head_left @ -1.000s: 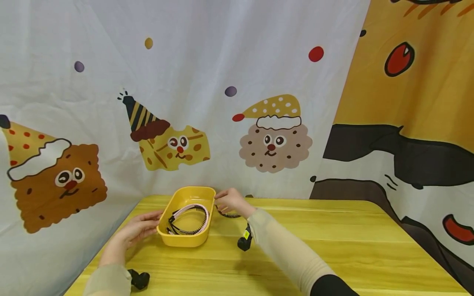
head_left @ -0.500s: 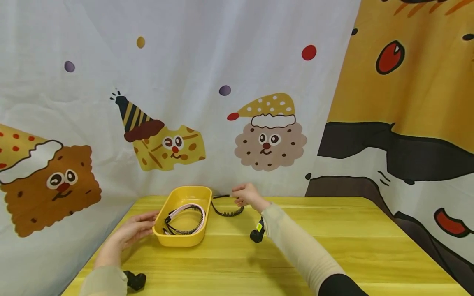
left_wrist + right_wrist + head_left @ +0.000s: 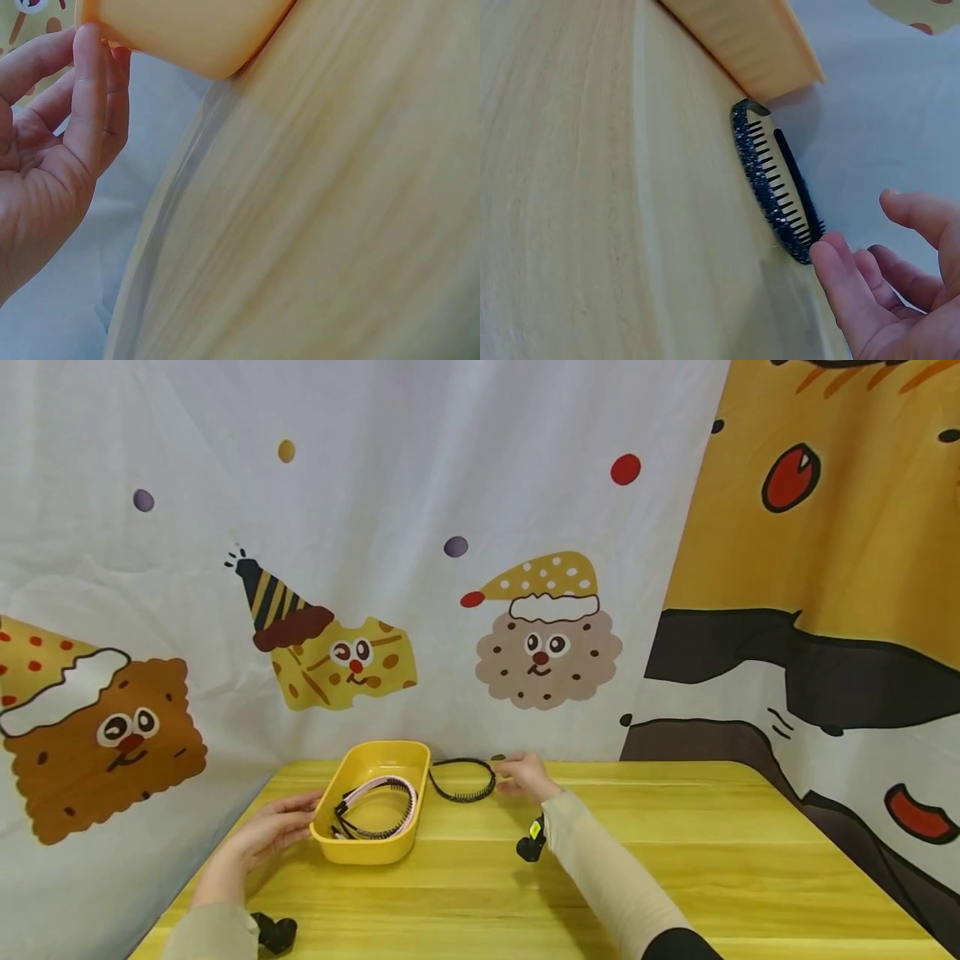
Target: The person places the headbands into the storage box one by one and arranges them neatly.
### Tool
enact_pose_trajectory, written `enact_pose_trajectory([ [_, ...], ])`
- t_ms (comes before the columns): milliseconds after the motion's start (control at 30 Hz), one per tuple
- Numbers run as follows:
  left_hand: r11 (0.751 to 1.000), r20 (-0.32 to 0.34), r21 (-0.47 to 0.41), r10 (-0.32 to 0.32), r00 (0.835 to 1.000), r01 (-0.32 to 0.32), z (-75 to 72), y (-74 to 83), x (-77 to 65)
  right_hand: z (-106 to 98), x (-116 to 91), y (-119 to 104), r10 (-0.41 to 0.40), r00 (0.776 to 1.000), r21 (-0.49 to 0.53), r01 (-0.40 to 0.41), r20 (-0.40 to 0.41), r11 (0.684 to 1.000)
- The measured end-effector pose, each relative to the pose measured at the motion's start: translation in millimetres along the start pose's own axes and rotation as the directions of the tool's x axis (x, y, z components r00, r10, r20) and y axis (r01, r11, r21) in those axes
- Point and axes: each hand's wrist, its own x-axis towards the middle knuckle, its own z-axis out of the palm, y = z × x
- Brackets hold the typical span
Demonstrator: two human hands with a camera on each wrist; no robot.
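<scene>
A yellow plastic basket [image 3: 373, 850] stands on the left part of the table. Inside it lie a pink headband [image 3: 408, 810] and a black toothed headband [image 3: 360, 832]. My left hand [image 3: 281, 825] reaches the basket's left side, its fingertips touching the rim, as the left wrist view also shows. On the table just right of the basket rests a black toothed headband [image 3: 467, 797], glittery on its outer face in the right wrist view. My right hand [image 3: 527, 775] is at this headband's right end, fingers relaxed and apart, with nothing between them; in the right wrist view a fingertip overlaps the band's end.
The wood-grain table [image 3: 675, 835] reaches back to a white cartoon-printed curtain [image 3: 405, 527] right behind the basket and headband. A black device [image 3: 531, 842] hangs at my right wrist and another black device [image 3: 276, 933] at my left.
My right hand has moved right from the basket's right rim, past the loose black headband, and then lowered slightly beside it. My left hand stays at the basket, which keeps its place.
</scene>
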Motion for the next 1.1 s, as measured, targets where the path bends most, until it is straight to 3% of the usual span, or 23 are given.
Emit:
enact_pose_trajectory([
  [333, 1.0, -0.001, 0.027, 0.005, 1.0, -0.005, 0.7, -2.4, 2.5, 2.2, 14.5, 17.2, 0.057, 0.997, 0.004, -0.057, -0.051, 0.998],
  [667, 0.999, 0.024, -0.023, 0.027, 0.999, -0.026, 0.3, -4.0, 3.3, 5.8, 17.4, 15.8, 0.053, 0.997, -0.045, -0.055, -0.054, 0.997],
  [1100, 1.0, -0.001, -0.019, 0.012, 1.0, -0.012, -3.0, -8.1, 3.4, 15.9, 23.4, 16.1, 0.033, 0.996, -0.137, -0.044, -0.079, 0.99],
])
